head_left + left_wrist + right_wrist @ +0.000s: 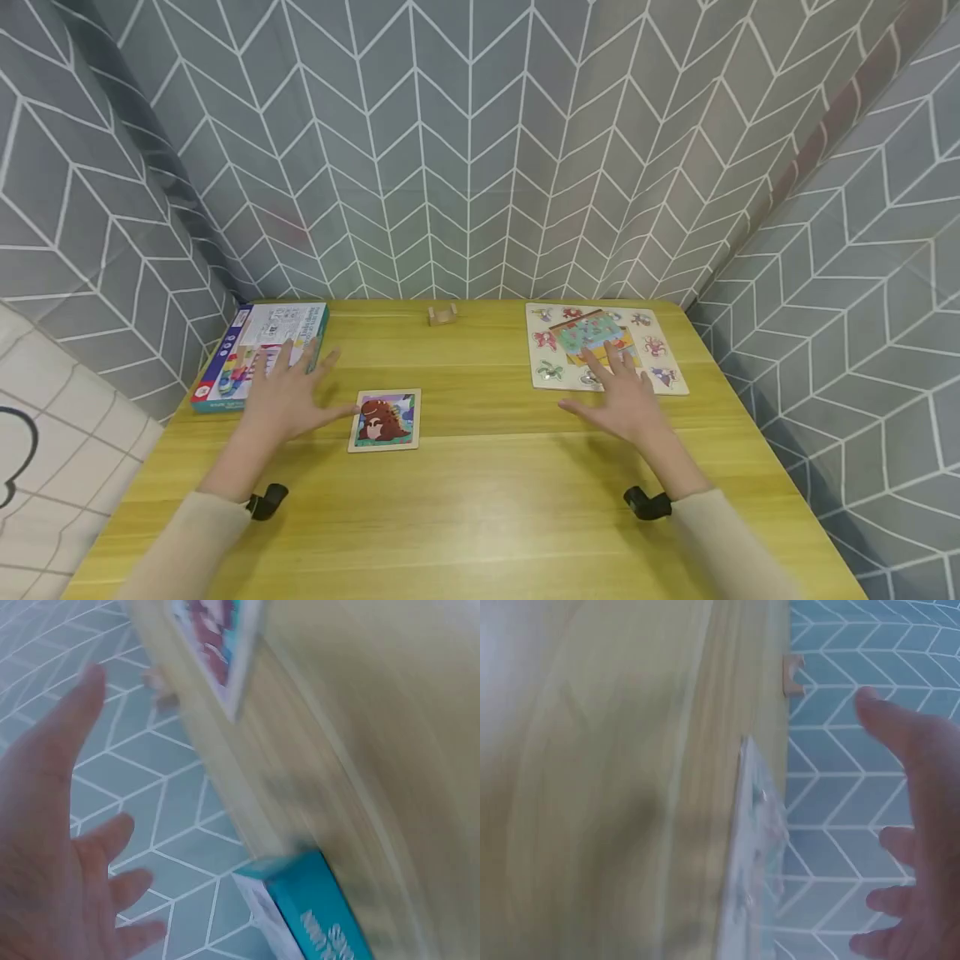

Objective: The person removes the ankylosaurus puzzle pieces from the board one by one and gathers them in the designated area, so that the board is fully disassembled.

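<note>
My left hand (288,404) hovers with spread fingers, overlapping the near side of a flat boxed set (258,333) with a teal edge in the head view. Its thumb reaches toward a small square puzzle (385,421) showing a brown dinosaur in a pale frame. On the other side, my right hand (618,400) is likewise spread and holds nothing. Its fingertips overlap the near edge of a white wooden board (547,371) with sea-creature pieces. Atop that board lie a green picture card (581,331) and a yellow-orange one partly beneath it.
A small wooden bracket-shaped piece (442,315) sits at the table's back edge. The yellow wood table (480,517) meets grey patterned curtains (465,167) behind and on the right. A white patterned cloth (60,450) borders the left side.
</note>
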